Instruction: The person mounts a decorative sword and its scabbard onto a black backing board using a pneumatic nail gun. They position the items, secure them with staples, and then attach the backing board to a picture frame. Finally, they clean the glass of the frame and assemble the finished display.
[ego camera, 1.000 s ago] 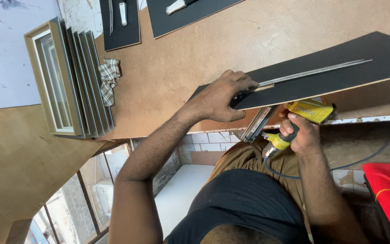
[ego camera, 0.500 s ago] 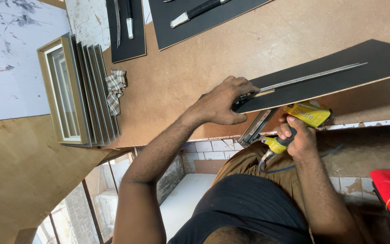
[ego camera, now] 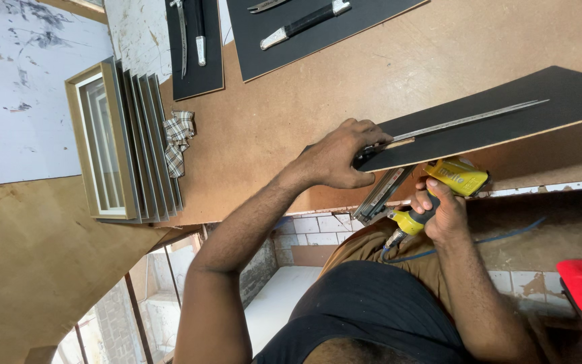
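Black board [ego camera: 506, 114] with a long thin blade [ego camera: 469, 120] lying on it sticks out over the near edge of the brown surface [ego camera: 345, 87], its corner pinned under the left hand [ego camera: 341, 156]. That hand lies flat on top, fingers pressed down and curled over the corner beside the blade's handle end. Just below the board's edge, the right hand [ego camera: 439, 212] is wrapped tight around the grip of a yellow nail gun [ego camera: 426, 195], whose grey magazine angles up against the underside of the board. A blue hose [ego camera: 506, 236] trails from the tool. Further off on the surface lie two more black boards [ego camera: 291, 40] carrying knives, a checked cloth [ego camera: 178, 138], and a stack of framed panels [ego camera: 126, 141] standing on edge.
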